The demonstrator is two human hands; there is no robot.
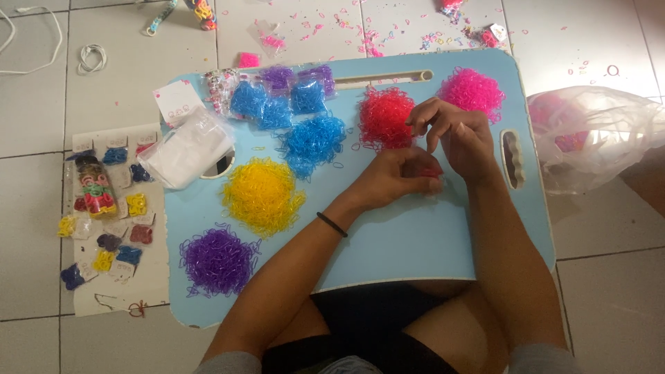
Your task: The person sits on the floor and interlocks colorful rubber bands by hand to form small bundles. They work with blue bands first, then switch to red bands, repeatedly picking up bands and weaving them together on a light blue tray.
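L hand (405, 176) is curled almost into a fist on the light blue lap tray (415, 242), fingers closed w/ a few red bands (431, 172) pinched at the fingertips, black band round the wrist. R hand (454, 131) sits just above & touching it, fingers bent down toward the same spot; thumb & index look pinched together but can't tell if they grip anything. Red pile of small elastic bands (384, 118) lies just past the L knuckles, nearly touching the R fingertips. Pink pile (472, 91) is just beyond the R hand's back. Blue pile (313, 142) is left of the fingers, near; yellow pile (262, 195) further left, purple pile (218, 262) well apart toward the tray's near-left corner. Small bags of blue & purple bands (280, 97) line the far edge beyond the blue pile. White plastic bag (185, 151) sits at the tray's left rim; card w/ sorted band packs (111, 208) on the floor past it. Clear plastic bag (596, 135) lies right of the tray.
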